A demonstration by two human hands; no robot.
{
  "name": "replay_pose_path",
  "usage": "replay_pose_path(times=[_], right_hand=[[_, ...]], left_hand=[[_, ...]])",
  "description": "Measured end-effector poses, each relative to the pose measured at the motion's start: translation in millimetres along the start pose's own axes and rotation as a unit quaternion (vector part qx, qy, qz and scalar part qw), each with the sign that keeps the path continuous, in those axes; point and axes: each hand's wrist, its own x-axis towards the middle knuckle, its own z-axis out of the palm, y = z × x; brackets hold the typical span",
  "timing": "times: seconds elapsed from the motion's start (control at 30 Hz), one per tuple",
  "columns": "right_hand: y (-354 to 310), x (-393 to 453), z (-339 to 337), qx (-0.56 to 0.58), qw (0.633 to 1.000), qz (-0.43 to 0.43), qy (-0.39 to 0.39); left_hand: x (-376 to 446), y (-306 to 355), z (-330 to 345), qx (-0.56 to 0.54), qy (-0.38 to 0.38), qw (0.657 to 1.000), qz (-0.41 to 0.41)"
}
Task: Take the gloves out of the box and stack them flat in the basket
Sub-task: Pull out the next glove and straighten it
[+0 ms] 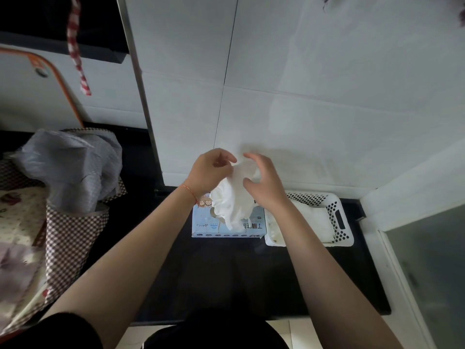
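Both hands, left and right, are pinching a glove above the box; it's hanging bunched. She should be spreading it flat before lowering it into the basket.

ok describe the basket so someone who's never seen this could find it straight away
Start at the black counter under the white tiled wall and go to its far right corner. The basket sits there, right beside the light blue glove box. It is the only white plastic container with round holes in its walls, and white gloves lie in it.

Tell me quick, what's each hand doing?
Left hand: pinching the gloves above the box.
Right hand: fingers curled at the same gloves; grip cannot be told.
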Motion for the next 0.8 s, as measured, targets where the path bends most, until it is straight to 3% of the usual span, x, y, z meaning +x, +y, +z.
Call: replay_pose_path(times=[0.1, 0.23, 0.4, 0.6, 0.7, 0.8], right_hand=[[-22.2, -1.9, -6.2, 0.028, 0.999, -0.035, -0.009], [-34.6, -3.6, -18.3, 0.063, 0.998, 0.016, -0.003], [-35.9, -11.6, -35.2, 0.092, 0.995, 0.043, -0.010], [-24.1, -15.7, -57.4, 0.028, 0.992, 0.115, -0.033], [-21.3, -19.2, -63.5, 0.018, 0.991, 0.133, -0.017], [-21.2, -23.2, -69.6, 0.071, 0.985, 0.156, 0.014]], left_hand=[[-0.8, 20.1, -3.6, -0.050, -0.053, 0.997, 0.015], [-5.3, 30.8, -4.7, -0.092, -0.098, 0.991, -0.001], [-4.8, 16.2, -4.7, -0.007, -0.199, 0.978, -0.060], [-6.4, 10.4, 9.2, 0.098, -0.165, 0.979, -0.063], [-5.8, 14.2, 20.7, 0.061, -0.149, 0.985, -0.054], [-6.0, 18.3, 32.1, 0.009, -0.180, 0.983, -0.043]])
